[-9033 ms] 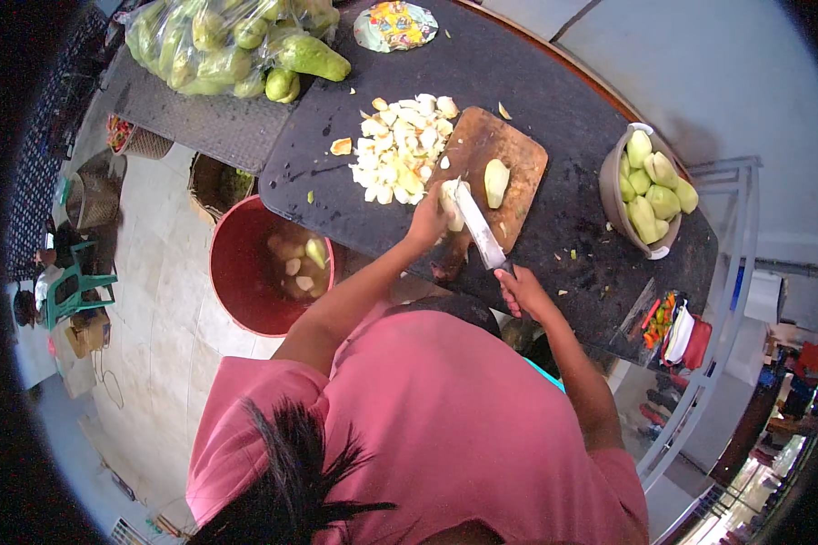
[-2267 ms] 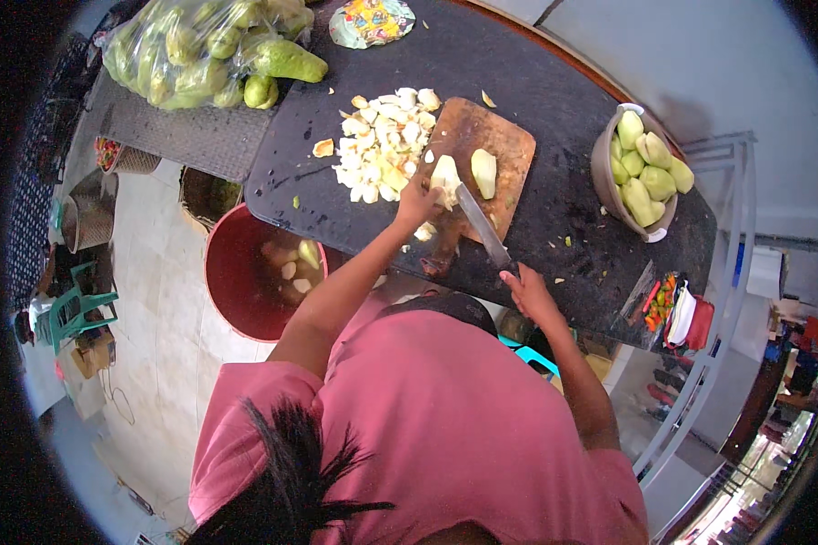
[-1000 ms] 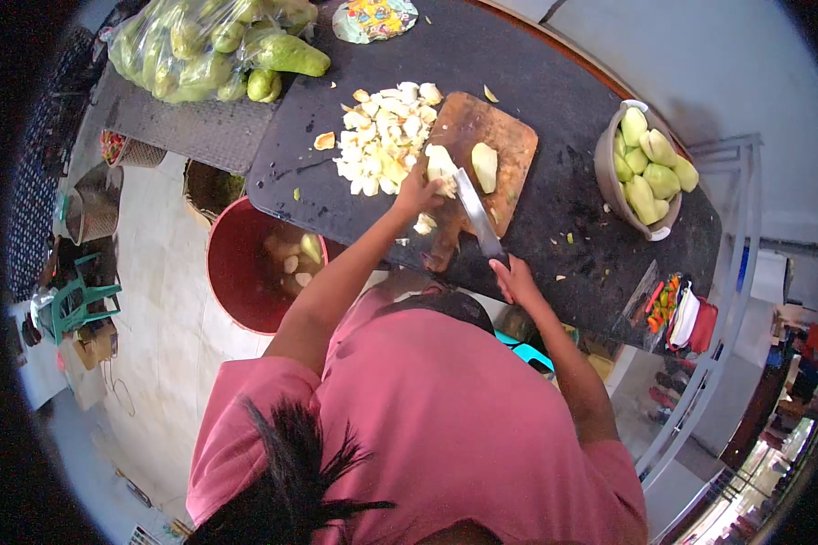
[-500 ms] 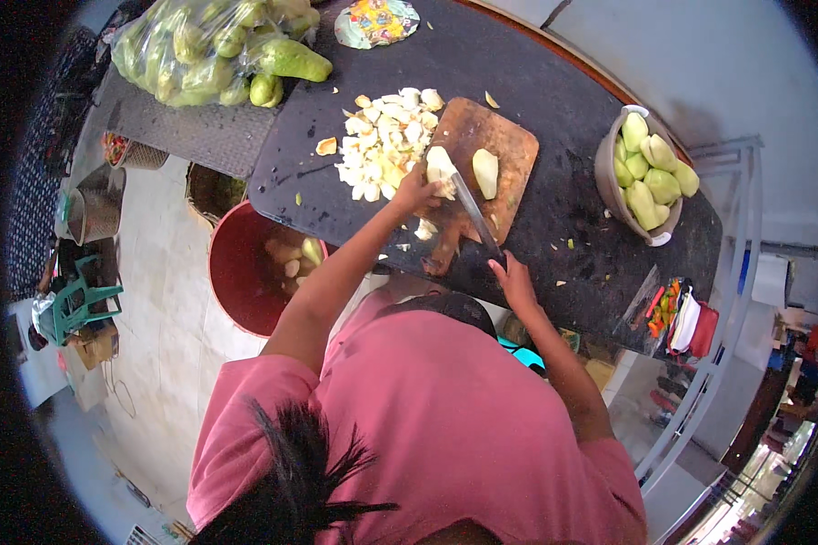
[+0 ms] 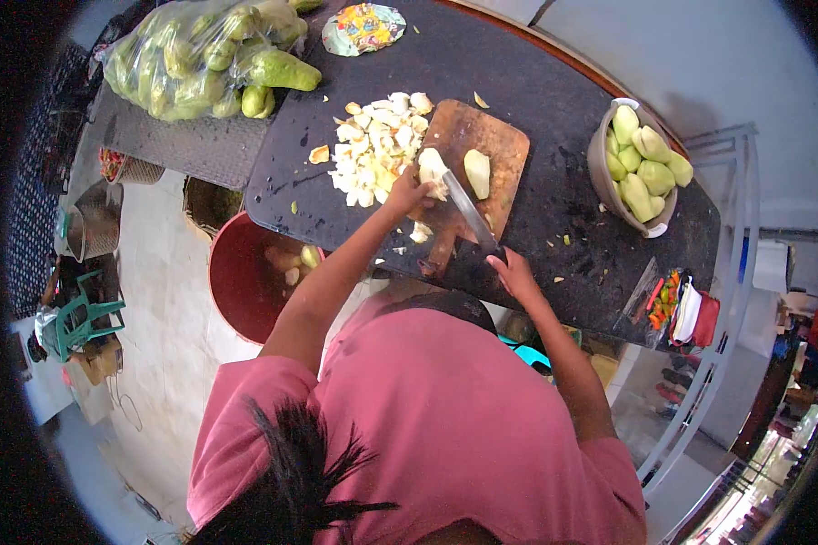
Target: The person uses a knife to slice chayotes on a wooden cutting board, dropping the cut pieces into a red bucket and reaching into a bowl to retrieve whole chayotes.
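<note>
On the wooden cutting board (image 5: 509,150), my left hand (image 5: 409,191) grips a pale peeled chayote half (image 5: 432,166) at the board's left side. My right hand (image 5: 514,272) is closed round the dark handle of a knife (image 5: 468,209). Its broad blade slants up and left, with the tip against the held chayote half. Another peeled half (image 5: 477,173) lies loose on the board, right of the blade. A heap of cut chayote pieces (image 5: 377,145) covers the dark table left of the board. The underside of the held half is hidden by my fingers.
Whole peeled chayotes fill a grey-brown bowl (image 5: 598,163) at the right. A clear plastic bag (image 5: 154,68) of green chayotes sits far left. Below the table's left edge stands a red bucket (image 5: 232,282). Packets and small peppers (image 5: 668,300) lie near the right edge.
The view has shifted slightly, moving the table's things a little left. Both hands keep their holds on the chayote half and the knife; the blade now shows more of its flat side.
</note>
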Motion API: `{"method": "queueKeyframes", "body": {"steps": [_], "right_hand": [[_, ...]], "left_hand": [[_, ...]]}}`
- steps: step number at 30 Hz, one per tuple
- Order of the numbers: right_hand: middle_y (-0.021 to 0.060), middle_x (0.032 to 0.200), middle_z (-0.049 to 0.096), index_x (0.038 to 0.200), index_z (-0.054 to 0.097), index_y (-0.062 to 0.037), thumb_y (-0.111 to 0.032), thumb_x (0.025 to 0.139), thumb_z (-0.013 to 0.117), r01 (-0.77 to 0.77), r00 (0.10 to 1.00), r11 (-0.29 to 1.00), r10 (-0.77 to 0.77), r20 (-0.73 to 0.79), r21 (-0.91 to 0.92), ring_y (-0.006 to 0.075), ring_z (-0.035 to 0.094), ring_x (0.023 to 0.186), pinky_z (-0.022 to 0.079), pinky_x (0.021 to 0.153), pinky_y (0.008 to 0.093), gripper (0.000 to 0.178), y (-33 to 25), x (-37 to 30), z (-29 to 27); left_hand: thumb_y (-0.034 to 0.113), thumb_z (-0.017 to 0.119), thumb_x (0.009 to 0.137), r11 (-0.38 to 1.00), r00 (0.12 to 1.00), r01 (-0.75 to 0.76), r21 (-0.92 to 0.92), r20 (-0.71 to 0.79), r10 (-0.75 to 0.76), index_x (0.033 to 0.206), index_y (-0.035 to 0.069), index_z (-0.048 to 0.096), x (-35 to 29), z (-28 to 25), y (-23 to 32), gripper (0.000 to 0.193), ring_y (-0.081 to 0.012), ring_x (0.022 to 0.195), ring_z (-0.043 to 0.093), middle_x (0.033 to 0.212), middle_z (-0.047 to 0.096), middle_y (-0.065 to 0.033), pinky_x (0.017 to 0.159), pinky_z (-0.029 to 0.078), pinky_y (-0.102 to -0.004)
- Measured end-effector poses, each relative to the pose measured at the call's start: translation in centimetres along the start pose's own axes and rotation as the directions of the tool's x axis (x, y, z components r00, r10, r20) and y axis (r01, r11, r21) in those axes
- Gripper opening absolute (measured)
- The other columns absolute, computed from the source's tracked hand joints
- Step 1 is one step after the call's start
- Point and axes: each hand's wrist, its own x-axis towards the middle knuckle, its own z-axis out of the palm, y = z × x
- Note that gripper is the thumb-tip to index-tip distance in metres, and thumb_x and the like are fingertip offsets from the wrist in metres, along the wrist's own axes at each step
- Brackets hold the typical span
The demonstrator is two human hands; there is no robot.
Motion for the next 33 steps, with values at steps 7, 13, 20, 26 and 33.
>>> {"method": "queueKeyframes", "body": {"steps": [7,13,20,26,33], "right_hand": [[0.0300,0.095,0.064,0.108,0.059,0.0068,-0.036,0.091,0.061,0.165,0.941,0.916,-0.257,-0.218,-0.366,0.0466,0.060,0.096,0.049,0.081,0.0485,0.046,-1.4,-1.3,0.3],[0.0137,0.067,0.055,0.094,0.054,-0.0011,-0.035,0.093,0.060,0.088,0.974,0.979,-0.123,-0.188,-0.183,0.0267,0.055,0.058,0.043,0.051,0.0374,0.035,-0.6,-0.8,1.3],[-0.0017,0.054,0.036,0.078,0.041,-0.0107,-0.038,0.093,0.060,-0.286,0.945,0.881,0.194,0.265,0.376,0.0088,0.036,0.041,0.031,0.036,0.0251,0.037,-3.7,-1.9,-1.0],[0.0036,0.056,0.045,0.096,0.052,-0.0060,-0.038,0.093,0.060,0.050,0.999,0.999,-0.049,-0.018,0.007,0.0137,0.043,0.040,0.034,0.034,0.0314,0.033,-0.5,-0.4,0.2],[0.0027,0.054,0.044,0.082,0.050,-0.0059,-0.038,0.092,0.062,0.164,0.975,0.986,-0.163,-0.149,-0.001,0.0126,0.045,0.039,0.035,0.034,0.0321,0.036,-1.9,-1.7,2.0]], "left_hand": [[0.015,0.065,0.090,0.946,0.993,-0.112,0.304,0.059,0.099,0.125,-0.003,0.037,-0.9,0.8,3.1,0.048,-0.0239,0.092,0.063,0.107,0.057,-0.0158,0.067,0.062,-0.0363],[0.013,0.066,0.086,0.984,0.992,-0.061,0.165,-0.101,0.078,0.123,-0.007,0.043,0.5,0.9,-0.3,0.048,-0.0237,0.086,0.066,0.101,0.061,-0.0178,0.063,0.058,-0.0350],[0.009,0.061,0.088,0.997,0.998,-0.020,0.076,-0.058,0.024,0.118,-0.007,0.041,0.7,0.4,-0.1,0.039,-0.0246,0.080,0.067,0.102,0.059,-0.0188,0.061,0.059,-0.0339],[0.006,0.059,0.090,0.999,0.999,0.046,-0.016,0.008,-0.046,0.120,-0.007,0.038,-0.7,0.3,1.9,0.040,-0.0249,0.081,0.067,0.110,0.055,-0.0186,0.063,0.062,-0.0337],[0.007,0.062,0.089,0.914,0.995,-0.082,0.397,-0.013,0.094,0.122,-0.005,0.038,-0.4,0.1,1.2,0.043,-0.0252,0.086,0.067,0.109,0.056,-0.0185,0.063,0.062,-0.0344]]}}
